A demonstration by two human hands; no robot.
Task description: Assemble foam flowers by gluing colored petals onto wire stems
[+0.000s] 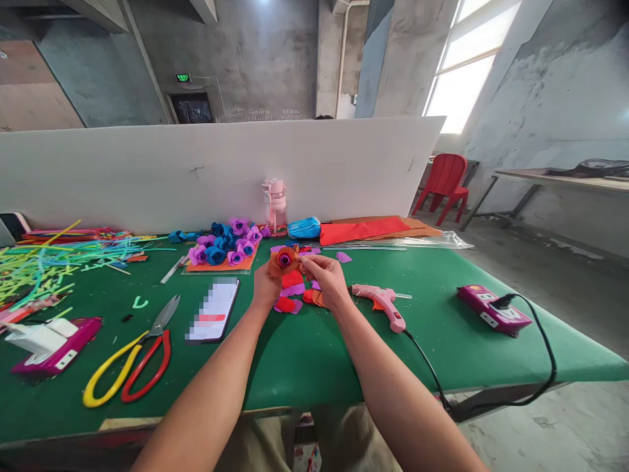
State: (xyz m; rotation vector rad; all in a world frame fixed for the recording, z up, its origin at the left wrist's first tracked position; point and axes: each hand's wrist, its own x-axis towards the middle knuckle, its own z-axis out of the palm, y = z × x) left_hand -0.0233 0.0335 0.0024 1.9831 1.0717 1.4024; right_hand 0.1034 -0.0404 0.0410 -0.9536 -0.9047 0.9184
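**Orange flower [285, 259] held in both hands above a green table [304, 367]**

Orange outer petals wrap a purple rolled core in the flower, which sits just above centre of the frame, raised over the tabletop. The left hand [268, 285] closes round it from below and from the left. The right hand [327, 278] pinches its right edge in a narrow fingertip grip. The bloom is roundish, with no stem in view. Its open face and purple centre point toward the camera, so the rolled core's axis runs from the fingers toward the lens.

Directly under the hands lies a loose pile of cut petals [293, 296] in red, orange and purple. Behind it, at the foot of a white partition board [196, 164], stands a pink water bottle [276, 204]; what is in it cannot be told. A blue pouch [304, 228] lies just beside the bottle, its contents hidden. Left of the bottle, an orange sheet [223, 266] carries a cluster of finished purple and blue flowers [226, 244].

A pink glue gun [386, 303] lies right of the hands, its cord trailing off the front edge. Further right lies a magenta power strip [494, 309]. At lower left lie red-and-yellow scissors [142, 357], with a phone [215, 309] face up near them. Coloured sticks [44, 259] are scattered at far left.
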